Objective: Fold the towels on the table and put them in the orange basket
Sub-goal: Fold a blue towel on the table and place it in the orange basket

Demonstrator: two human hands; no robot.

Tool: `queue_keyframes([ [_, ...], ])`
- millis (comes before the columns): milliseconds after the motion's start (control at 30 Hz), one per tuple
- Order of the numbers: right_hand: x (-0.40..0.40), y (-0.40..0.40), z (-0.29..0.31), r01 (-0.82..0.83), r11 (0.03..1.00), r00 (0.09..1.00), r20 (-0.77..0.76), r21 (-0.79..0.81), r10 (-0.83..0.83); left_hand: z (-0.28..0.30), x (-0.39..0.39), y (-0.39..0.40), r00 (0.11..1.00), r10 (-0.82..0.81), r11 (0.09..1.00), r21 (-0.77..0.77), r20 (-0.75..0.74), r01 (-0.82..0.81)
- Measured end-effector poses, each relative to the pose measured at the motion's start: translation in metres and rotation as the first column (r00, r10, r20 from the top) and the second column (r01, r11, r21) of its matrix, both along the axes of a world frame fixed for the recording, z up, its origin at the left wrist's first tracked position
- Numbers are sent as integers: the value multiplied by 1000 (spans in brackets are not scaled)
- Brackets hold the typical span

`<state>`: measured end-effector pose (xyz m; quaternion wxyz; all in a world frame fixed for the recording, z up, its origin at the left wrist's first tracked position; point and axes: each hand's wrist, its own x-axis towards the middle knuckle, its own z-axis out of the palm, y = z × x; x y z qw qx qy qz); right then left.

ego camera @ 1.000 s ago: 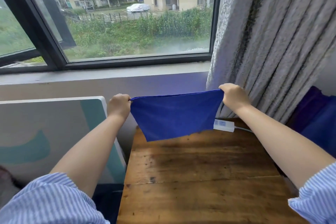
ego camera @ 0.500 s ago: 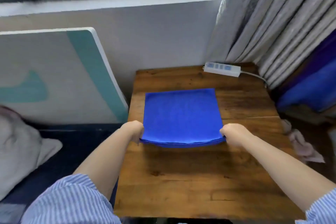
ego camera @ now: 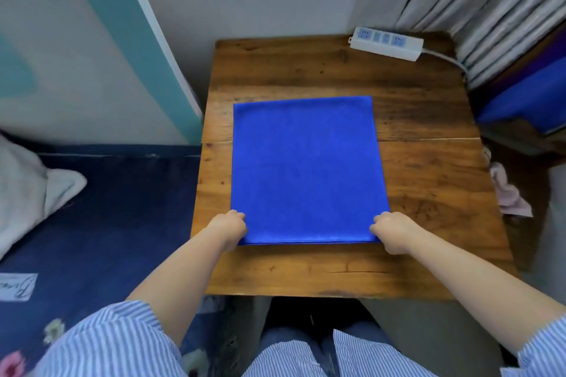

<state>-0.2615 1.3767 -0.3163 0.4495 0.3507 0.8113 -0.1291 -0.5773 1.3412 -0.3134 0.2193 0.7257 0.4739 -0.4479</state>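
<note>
A bright blue towel (ego camera: pixel 306 168) lies flat on the small wooden table (ego camera: pixel 428 180), roughly square, its far edge toward the wall. My left hand (ego camera: pixel 228 228) pinches the towel's near left corner. My right hand (ego camera: pixel 390 228) pinches the near right corner. Both hands rest low on the tabletop at the towel's near edge. No orange basket is in view.
A white power strip (ego camera: pixel 386 43) lies at the table's far right corner, its cord running under the grey curtain (ego camera: pixel 477 3). A white and teal board (ego camera: pixel 92 40) leans left of the table. Dark blue bedding (ego camera: pixel 107 208) lies left, a pink cloth (ego camera: pixel 507 193) and blue fabric (ego camera: pixel 526 101) right.
I lowered the towel from the air in front of the window onto the table and pulled its near edge toward me until it lies flat. The view tilted down.
</note>
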Motion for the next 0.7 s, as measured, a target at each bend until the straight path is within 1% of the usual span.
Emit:
queue_keyframes([
  [133,-2,1,-2,42,980,995,101,-193,-23,-5,8,-2,1000,5,996,-84,-24,-7],
  [200,-5,8,-1,84,973,994,91,-214,-66,-4,11,8,998,42,989,-138,-39,-47],
  [233,-7,14,1,99,976,994,55,-192,-90,-2,13,14,997,73,987,-144,-38,-78],
  [300,-13,32,3,114,986,991,-54,-119,-121,2,17,32,990,140,984,-107,-14,-140],
  [400,-27,60,2,120,993,963,-243,11,-113,7,24,61,972,223,974,35,69,-225],
  [467,-40,82,-3,153,983,924,-366,97,-108,6,31,84,953,273,946,143,136,-291],
  [533,-56,103,-12,219,967,871,-472,128,-135,0,38,107,914,335,889,246,228,-387],
  [600,-71,121,-23,300,947,818,-543,116,-193,-10,44,130,852,408,803,314,329,-506],
  [700,-94,147,-36,363,925,771,-594,115,-229,-29,48,159,744,476,693,321,469,-646],
])
